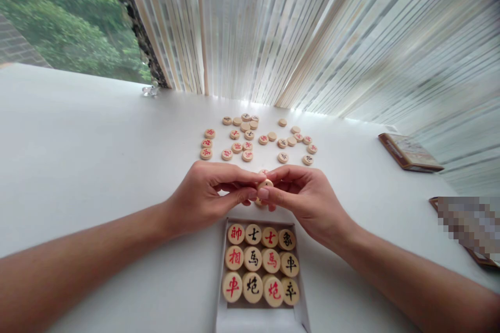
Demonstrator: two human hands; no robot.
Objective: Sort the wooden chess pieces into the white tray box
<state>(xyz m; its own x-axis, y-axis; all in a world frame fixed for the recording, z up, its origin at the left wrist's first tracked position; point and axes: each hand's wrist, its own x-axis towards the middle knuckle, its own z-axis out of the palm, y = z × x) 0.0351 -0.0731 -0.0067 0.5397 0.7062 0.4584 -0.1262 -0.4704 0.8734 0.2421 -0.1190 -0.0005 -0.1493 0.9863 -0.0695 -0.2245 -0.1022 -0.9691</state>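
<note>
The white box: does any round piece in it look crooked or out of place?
Slightly: in the nearest row, the right-end piece looks partly covered by its red-marked neighbour, so spacing seems uneven. Nothing in the box looks spilled or damaged.

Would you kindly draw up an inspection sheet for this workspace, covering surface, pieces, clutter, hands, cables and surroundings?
Surface: white table.
Pieces: white box with round pieces in three rows of four, marked red or black; loose pieces scattered beyond the hands, some showing no mark.
Clutter: brown-edged flat box at the right; nearer, another brown-edged item, partly pixelated.
Hands: left hand and right hand meet, fingertips pinching small wooden discs; exact count unclear.
Cables: nothing seen.
Surroundings: striped curtain behind the table, green trees outside, left.
</note>
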